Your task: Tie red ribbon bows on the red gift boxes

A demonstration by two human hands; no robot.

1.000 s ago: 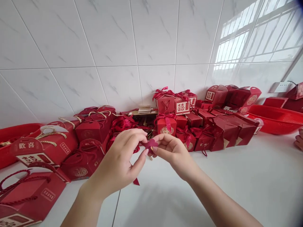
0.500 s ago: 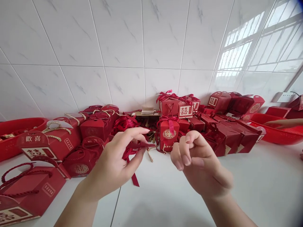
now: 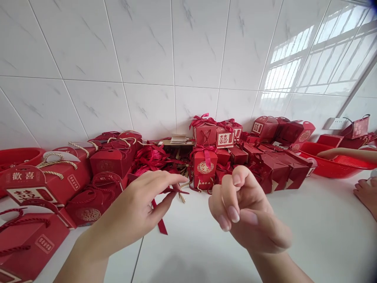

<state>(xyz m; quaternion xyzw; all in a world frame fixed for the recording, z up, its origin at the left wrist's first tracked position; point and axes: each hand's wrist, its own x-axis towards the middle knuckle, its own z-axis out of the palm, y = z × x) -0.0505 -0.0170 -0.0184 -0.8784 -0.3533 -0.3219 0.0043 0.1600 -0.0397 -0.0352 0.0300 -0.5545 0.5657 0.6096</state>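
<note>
My left hand point(image 3: 138, 206) is closed in a pinch on a dark red ribbon point(image 3: 160, 222), whose tail hangs below the fingers; a short end pokes out past the fingertips. My right hand point(image 3: 244, 208) is raised with the palm turned up and its fingers curled in, and nothing shows in them. Just behind the hands stands an upright red gift box point(image 3: 205, 168) tied with a ribbon bow. Beyond my left hand lies a heap of loose red ribbon point(image 3: 151, 157), and thin tan cords point(image 3: 183, 197) stick out near its fingertips.
Red gift boxes with rope handles point(image 3: 44, 182) crowd the left, and more closed boxes point(image 3: 273, 167) stand at right. A red basket point(image 3: 20, 157) sits at far left. Another person's arm point(image 3: 350, 154) reaches into a red basket point(image 3: 332, 169) at right. A tiled wall point(image 3: 147, 47) rises behind.
The view has shifted slightly to the right. My left hand has dropped a little with the ribbon still pinched; my right hand keeps nearly the same curled pose.
</note>
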